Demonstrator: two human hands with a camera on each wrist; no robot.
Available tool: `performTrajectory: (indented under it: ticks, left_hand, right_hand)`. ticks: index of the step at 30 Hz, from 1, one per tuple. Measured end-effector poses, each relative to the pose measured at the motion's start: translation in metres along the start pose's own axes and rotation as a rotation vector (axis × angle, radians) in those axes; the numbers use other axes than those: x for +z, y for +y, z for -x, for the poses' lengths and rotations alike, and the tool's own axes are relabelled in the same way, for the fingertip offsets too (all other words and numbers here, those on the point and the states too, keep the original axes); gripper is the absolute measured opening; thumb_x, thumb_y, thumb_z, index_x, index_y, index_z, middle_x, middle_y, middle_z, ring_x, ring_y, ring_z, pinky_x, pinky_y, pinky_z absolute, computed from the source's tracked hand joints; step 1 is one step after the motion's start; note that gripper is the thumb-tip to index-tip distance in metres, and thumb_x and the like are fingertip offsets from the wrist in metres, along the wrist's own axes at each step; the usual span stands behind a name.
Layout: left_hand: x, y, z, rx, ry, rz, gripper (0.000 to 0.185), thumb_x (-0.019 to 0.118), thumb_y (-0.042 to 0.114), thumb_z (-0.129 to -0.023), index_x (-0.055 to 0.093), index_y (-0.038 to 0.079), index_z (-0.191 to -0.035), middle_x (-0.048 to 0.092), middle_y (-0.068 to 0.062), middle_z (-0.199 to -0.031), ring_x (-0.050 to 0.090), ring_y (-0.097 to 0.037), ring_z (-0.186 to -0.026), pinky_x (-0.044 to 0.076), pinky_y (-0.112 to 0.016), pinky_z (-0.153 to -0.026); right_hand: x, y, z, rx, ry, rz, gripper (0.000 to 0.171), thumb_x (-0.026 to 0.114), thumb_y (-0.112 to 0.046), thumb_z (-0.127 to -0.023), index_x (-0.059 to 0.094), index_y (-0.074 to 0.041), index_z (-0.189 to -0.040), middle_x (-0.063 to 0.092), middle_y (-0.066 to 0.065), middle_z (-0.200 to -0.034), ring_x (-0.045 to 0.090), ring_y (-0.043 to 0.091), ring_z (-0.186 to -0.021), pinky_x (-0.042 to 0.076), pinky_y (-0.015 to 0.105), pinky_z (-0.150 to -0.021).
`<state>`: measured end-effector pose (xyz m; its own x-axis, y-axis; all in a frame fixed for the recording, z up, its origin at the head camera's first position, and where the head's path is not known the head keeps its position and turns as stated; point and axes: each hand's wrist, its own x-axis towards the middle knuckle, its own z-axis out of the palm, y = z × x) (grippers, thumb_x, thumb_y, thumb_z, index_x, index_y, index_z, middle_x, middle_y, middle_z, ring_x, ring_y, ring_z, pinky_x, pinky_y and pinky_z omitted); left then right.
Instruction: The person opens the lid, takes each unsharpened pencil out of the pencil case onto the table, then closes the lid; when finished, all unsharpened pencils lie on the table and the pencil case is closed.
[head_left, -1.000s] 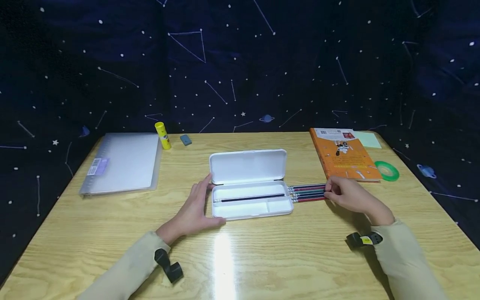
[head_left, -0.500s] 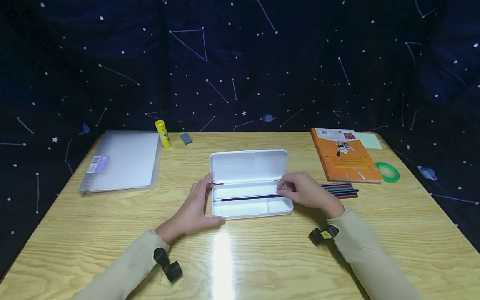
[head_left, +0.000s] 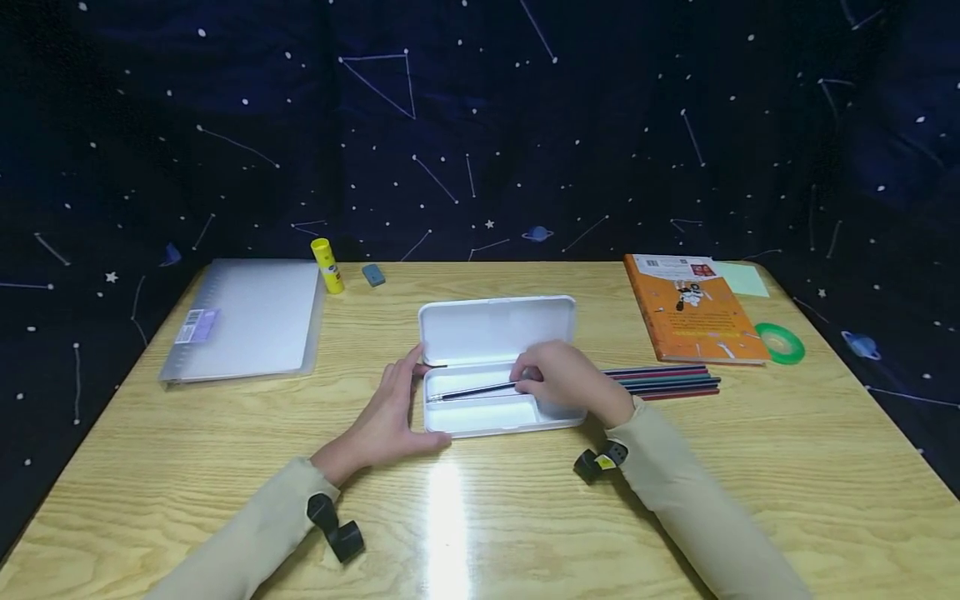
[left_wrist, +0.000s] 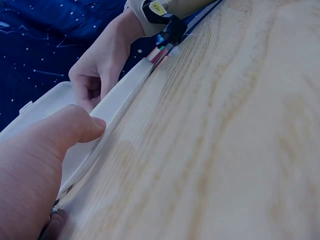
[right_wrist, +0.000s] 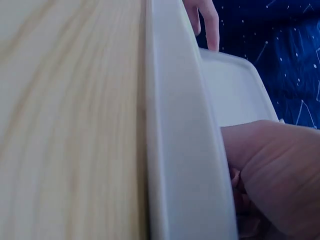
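Observation:
An open white pencil case (head_left: pixel 480 417) lies at the table's middle, its lid (head_left: pixel 495 329) standing up behind. My left hand (head_left: pixel 397 404) lies flat against the case's left end, fingers straight, the thumb (left_wrist: pixel 65 132) along the front wall (left_wrist: pixel 117 105). My right hand (head_left: pixel 555 379) reaches into the tray and pinches the right end of a dark pencil (head_left: pixel 472 390), which lies slanted in the upper compartment. In the right wrist view the hand (right_wrist: pixel 272 170) sits inside the case wall (right_wrist: pixel 182 150). Several coloured pencils (head_left: pixel 663 382) lie just right of the case.
An orange book (head_left: pixel 693 308), a green tape ring (head_left: pixel 780 342) and a pale sticky note (head_left: pixel 744 279) sit at the back right. A clear binder (head_left: pixel 243 321), a yellow glue stick (head_left: pixel 327 267) and a small eraser (head_left: pixel 372 275) are at the back left.
My right hand left the coloured pencils, which now lie farther right, and moved left into the case. It has taken hold of the dark pencil and tilted it. The left hand stayed put.

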<state>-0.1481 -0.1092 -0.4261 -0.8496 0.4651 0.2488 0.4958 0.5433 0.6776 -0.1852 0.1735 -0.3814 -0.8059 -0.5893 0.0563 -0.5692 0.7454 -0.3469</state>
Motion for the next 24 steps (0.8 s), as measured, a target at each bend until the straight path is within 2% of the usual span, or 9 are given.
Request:
performTrajectory:
  ticks: [6, 12, 17, 21, 24]
  left_hand:
    - [-0.001, 0.000, 0.001, -0.006, -0.012, 0.012, 0.122, 0.086, 0.037, -0.064, 0.009, 0.005, -0.153, 0.046, -0.012, -0.133, 0.040, -0.025, -0.122, 0.043, -0.043, -0.099]
    - [0.000, 0.000, 0.001, -0.021, -0.012, 0.024, 0.123, 0.087, 0.036, -0.063, 0.009, 0.006, -0.153, 0.045, -0.012, -0.133, 0.040, -0.024, -0.122, 0.043, -0.041, -0.101]
    - [0.000, 0.000, 0.000, -0.039, -0.017, 0.020, 0.122, 0.086, 0.037, -0.063, 0.009, 0.007, -0.153, 0.045, -0.011, -0.134, 0.040, -0.023, -0.122, 0.042, -0.041, -0.101]
    - [-0.001, 0.000, 0.000, -0.048, -0.024, 0.016, 0.122, 0.086, 0.039, -0.064, 0.009, 0.007, -0.153, 0.045, -0.011, -0.134, 0.039, -0.023, -0.123, 0.042, -0.042, -0.101]
    - [-0.002, 0.000, 0.000, -0.038, -0.022, 0.016, 0.122, 0.086, 0.038, -0.063, 0.009, 0.007, -0.153, 0.045, -0.011, -0.134, 0.039, -0.023, -0.122, 0.043, -0.041, -0.101]
  right_hand:
    - [0.005, -0.007, -0.002, 0.004, 0.006, -0.002, 0.005, 0.069, -0.015, -0.088, 0.071, -0.011, -0.088, 0.053, -0.008, -0.063, 0.042, 0.006, -0.058, 0.037, 0.022, -0.057]
    - [-0.003, -0.003, 0.012, 0.052, 0.037, -0.005, 0.006, 0.067, -0.018, -0.090, 0.069, -0.012, -0.091, 0.046, -0.008, -0.060, 0.040, 0.006, -0.055, 0.034, 0.023, -0.054]
    - [-0.015, 0.012, 0.037, 0.127, 0.089, -0.042, 0.005, 0.064, -0.013, -0.091, 0.066, -0.009, -0.095, 0.046, -0.005, -0.064, 0.041, 0.009, -0.059, 0.034, 0.024, -0.055]
    - [-0.019, 0.031, 0.067, 0.186, 0.135, -0.052, 0.006, 0.062, -0.009, -0.092, 0.063, -0.007, -0.098, 0.050, -0.004, -0.069, 0.042, 0.010, -0.062, 0.035, 0.025, -0.057]
    - [-0.022, 0.044, 0.093, 0.193, 0.183, -0.040, 0.003, 0.062, -0.009, -0.093, 0.062, -0.007, -0.095, 0.054, -0.004, -0.071, 0.041, 0.008, -0.063, 0.035, 0.024, -0.058]
